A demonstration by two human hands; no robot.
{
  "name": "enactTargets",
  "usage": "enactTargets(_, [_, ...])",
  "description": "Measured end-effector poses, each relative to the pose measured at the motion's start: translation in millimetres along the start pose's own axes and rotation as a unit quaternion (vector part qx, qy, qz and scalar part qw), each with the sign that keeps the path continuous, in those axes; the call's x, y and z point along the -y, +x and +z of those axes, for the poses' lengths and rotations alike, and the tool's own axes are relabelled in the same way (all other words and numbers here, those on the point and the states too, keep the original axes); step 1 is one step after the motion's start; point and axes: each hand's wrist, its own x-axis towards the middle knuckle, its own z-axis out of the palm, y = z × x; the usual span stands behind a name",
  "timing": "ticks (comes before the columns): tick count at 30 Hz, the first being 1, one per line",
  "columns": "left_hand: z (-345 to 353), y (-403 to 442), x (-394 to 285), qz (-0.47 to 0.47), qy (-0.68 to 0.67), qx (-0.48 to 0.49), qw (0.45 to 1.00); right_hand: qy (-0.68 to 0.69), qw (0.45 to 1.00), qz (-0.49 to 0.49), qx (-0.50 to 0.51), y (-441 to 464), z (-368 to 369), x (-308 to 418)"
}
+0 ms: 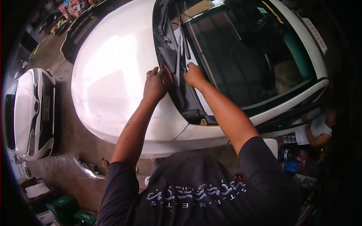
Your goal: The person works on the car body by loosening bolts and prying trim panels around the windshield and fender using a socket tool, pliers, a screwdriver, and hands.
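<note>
A white car's hood (109,67) lies to the left of its windshield (241,56), with a black cowl panel (188,100) between them. At the hood's rear edge is my left hand (155,83), fingers curled, a ring on one of them. Beside its fingertips shows a dark reddish piece (167,73), too shaded to name. My right hand (194,76) is closed at the windshield's base, next to the wiper arm (178,47). Its fingers face the cowl, and what they pinch is hidden. A white strip (203,101) shows beneath my right wrist.
A second white car (30,113) stands on the floor at left. A headlight-like part (88,168) lies below it, near green boxes (62,207). On the right, a person in a white top (315,132) is beside the car, near several bags (292,160).
</note>
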Motion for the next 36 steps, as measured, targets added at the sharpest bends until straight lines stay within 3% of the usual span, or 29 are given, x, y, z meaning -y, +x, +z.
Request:
enactTargets(2, [0, -26, -5, 0.010, -0.006, -0.016, 1.000, 0.000, 1.000, 0.005, -0.010, -14, -9, -2])
enactTargets(4, [-15, -60, -33, -0.009, -0.100, 0.192, 0.976, 0.112, 0.991, -0.049, 0.063, -37, -34, -6])
enactTargets(8, [0, -120, -74, 0.131, -0.082, 0.275, 0.949, 0.015, 0.985, -0.051, 0.165, -127, -93, -12])
enactTargets(10, [7, -129, -90, 0.185, -0.008, 0.316, 0.930, -0.034, 0.978, -0.065, 0.198, -180, -105, -30])
enactTargets(14, [24, -136, -105, 0.233, 0.038, 0.320, 0.917, -0.114, 0.968, -0.116, 0.190, -250, -88, -51])
enactTargets(18, [34, -142, -113, 0.217, 0.100, 0.345, 0.908, -0.174, 0.965, -0.144, 0.134, -266, -68, -52])
enactTargets(20, [40, -145, -108, 0.227, 0.121, 0.330, 0.908, -0.175, 0.966, -0.152, 0.115, -266, -64, -56])
enactTargets(22, [40, -136, -109, 0.191, 0.102, 0.407, 0.887, -0.176, 0.966, -0.160, 0.098, -271, -58, -63])
enactTargets(24, [41, -134, -107, 0.199, 0.101, 0.406, 0.886, -0.176, 0.962, -0.205, 0.041, -274, -53, -72])
enactTargets(31, [47, -137, -100, 0.204, 0.027, 0.352, 0.913, -0.143, 0.960, -0.237, 0.030, -258, -41, -90])
enactTargets(36, [41, -132, -109, 0.184, 0.046, 0.402, 0.896, -0.119, 0.964, -0.239, 0.012, -257, -39, -91])
